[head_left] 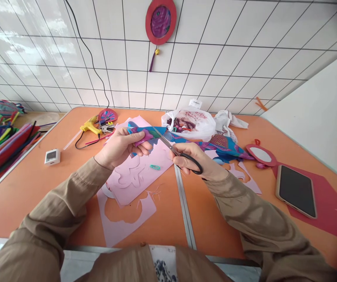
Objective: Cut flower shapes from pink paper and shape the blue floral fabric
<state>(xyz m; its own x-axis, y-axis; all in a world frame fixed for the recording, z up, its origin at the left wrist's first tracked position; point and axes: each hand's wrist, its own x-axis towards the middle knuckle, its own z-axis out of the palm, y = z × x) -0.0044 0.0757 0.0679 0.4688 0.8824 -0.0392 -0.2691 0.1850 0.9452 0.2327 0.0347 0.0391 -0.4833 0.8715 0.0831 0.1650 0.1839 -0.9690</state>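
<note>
My left hand [123, 145] is closed on a piece of patterned blue and purple fabric [147, 134], pinched between thumb and fingers above the table. My right hand [196, 158] grips black-handled scissors [173, 149], whose blades point up and left and meet the fabric. Whether the blades are parted is hard to make out. More of the blue cloth [227, 147] lies to the right, behind my right hand. Under my hands are pink paper sheets [139, 184] with curved cut-outs and a small green clip [154, 167].
A yellow glue gun [89, 125] with its cord lies back left, near a small white device [52, 156]. At the back stands a white plastic bag [205, 127]. A phone [296, 190] rests on red paper [330, 203] at right, near a red-rimmed oval [261, 154].
</note>
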